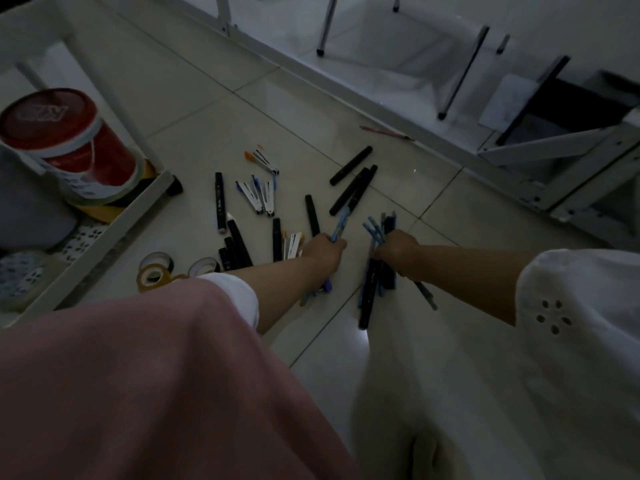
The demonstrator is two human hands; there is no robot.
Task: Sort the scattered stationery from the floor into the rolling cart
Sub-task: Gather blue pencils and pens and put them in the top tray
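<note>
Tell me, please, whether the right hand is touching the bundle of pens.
Touching: in the head view the right hand grips the bundle of pens, curled round it.

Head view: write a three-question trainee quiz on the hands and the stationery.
1. True or false: the right hand grips a bundle of pens.
2. The tape rolls lie: A) in the cart, B) on the floor, C) on a chair.
3. Fill in: the pen gripped in the fingers of the left hand is ___ in colour.
Key: 1 true; 2 B; 3 blue.
</note>
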